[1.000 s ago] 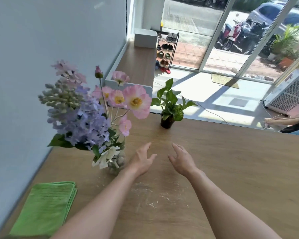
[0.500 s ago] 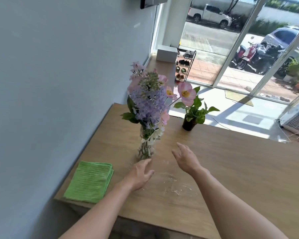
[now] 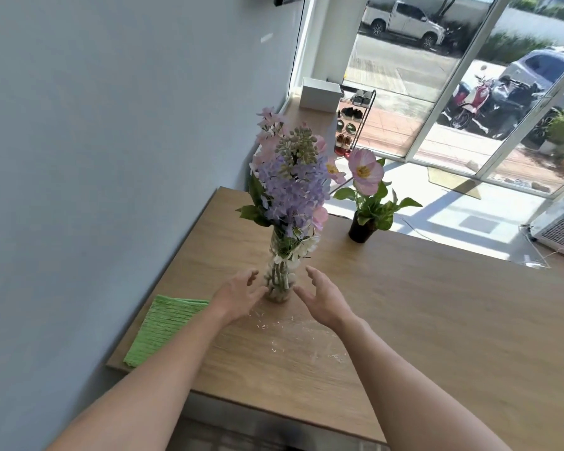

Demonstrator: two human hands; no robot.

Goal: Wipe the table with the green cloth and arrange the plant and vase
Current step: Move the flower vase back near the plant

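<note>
A glass vase [image 3: 278,277] of purple and pink flowers [image 3: 292,183] stands on the wooden table [image 3: 437,304]. My left hand [image 3: 238,296] is just left of the vase base, fingers spread, close to the glass or touching it. My right hand [image 3: 323,296] is open a little to the right of the vase, apart from it. A folded green cloth [image 3: 163,330] lies at the table's near left corner. A small leafy plant in a black pot [image 3: 362,227] stands at the table's far edge.
White crumbs or dust [image 3: 293,340] are scattered on the table between my forearms. A grey wall [image 3: 111,157] runs along the table's left side. Beyond the far edge are a sunlit floor, a shoe rack [image 3: 352,125] and glass doors.
Both hands have moved forward and closed in on the vase from either side. The view has pulled back and shifted left, showing more of the table's near edge.
</note>
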